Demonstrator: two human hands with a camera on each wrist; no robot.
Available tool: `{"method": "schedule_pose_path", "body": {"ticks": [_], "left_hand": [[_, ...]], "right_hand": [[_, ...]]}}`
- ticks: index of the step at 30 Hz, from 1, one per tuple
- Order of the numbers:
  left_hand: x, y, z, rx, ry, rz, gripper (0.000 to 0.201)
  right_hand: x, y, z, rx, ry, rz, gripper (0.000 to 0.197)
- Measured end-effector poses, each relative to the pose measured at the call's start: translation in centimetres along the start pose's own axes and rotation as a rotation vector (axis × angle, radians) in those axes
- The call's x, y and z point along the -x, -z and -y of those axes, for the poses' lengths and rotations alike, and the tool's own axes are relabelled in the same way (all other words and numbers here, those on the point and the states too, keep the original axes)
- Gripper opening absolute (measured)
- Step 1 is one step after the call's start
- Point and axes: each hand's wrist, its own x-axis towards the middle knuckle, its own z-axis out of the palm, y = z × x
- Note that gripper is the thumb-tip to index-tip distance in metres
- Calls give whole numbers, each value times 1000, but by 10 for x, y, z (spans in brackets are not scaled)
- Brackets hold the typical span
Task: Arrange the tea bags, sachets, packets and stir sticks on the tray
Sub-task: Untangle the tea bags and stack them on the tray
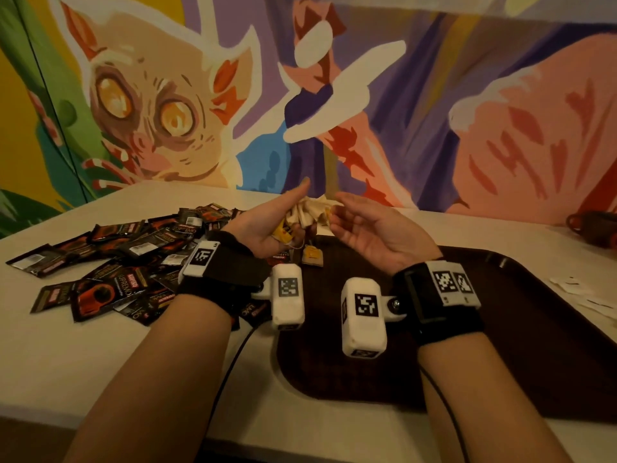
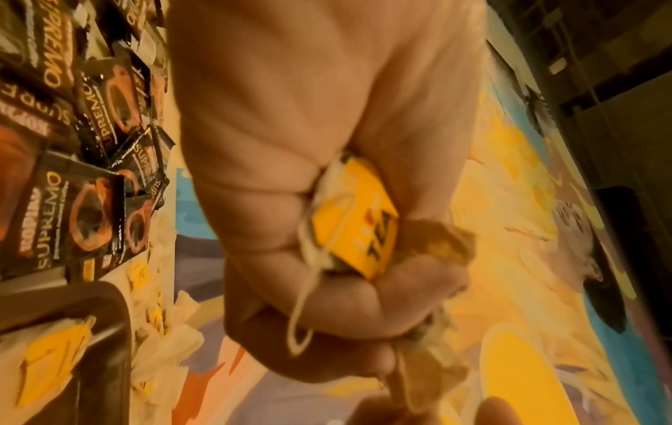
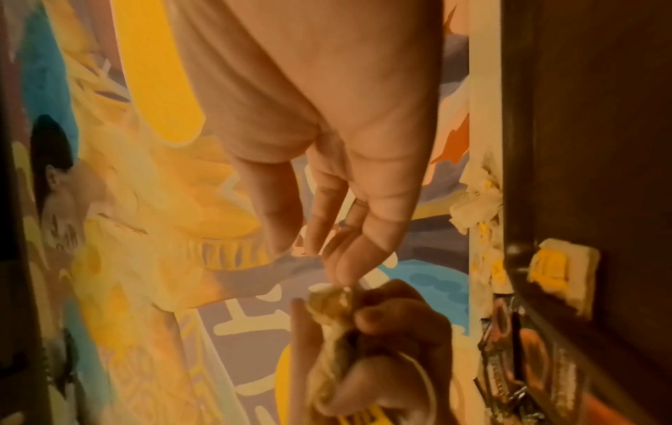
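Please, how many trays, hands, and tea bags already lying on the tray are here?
Dark brown plastic tray: 1
Bare hands, left hand and right hand: 2
Flat paper tea bag with yellow tag, on the tray: 1
Total: 4
Bunch of tea bags in left hand: uncountable

Most of the tea bag [image 2: 354, 221] sits buried inside the curled left hand [image 2: 320, 161], only its yellow tag legible. At the head view's right edge, the tray [image 1: 534, 329] and white slips [image 1: 587, 297] are cut off. The dark object [image 1: 592, 228] at far right is unidentifiable.
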Motion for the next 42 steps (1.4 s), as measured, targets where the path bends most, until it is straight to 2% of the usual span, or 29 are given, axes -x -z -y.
{"method": "schedule_pose_path", "body": {"ticks": [4,11,16,21,23,26,31,33,37,40,42], "left_hand": [[-1,-7,5,5,-14,16,19],[-1,-11,11,-19,-1,17,15],[-1,-8,11,-26,-4,-25,10],[-5,-2,11,-77,-29,-73,6],[-6,-1,12,-104,-40,-83,16],[-6,-2,13,-125,-53,-96,34],[-4,-4,13,-177,-49,-91,37],[-3,-5,13,-204,-46,-85,32],[-1,-7,13,-218,-59,-56,10],[0,-8,14,-200,-97,-50,11],[0,-8,13,-182,-124,-39,14]], "right_hand": [[-4,5,-10,8,-13,-55,6],[-6,6,-21,64,-42,-10,15],[-13,11,-24,-45,-21,-126,17],[-13,12,-25,64,-81,-196,16],[-14,14,-24,81,-55,-210,22],[-14,16,-24,83,-36,-225,17],[-14,15,-25,46,-38,-184,15],[-14,14,-25,15,-28,-165,22],[-12,12,-25,-34,10,-165,32],[-10,12,-24,-34,45,-193,27],[-7,12,-23,49,77,-242,20]]}}
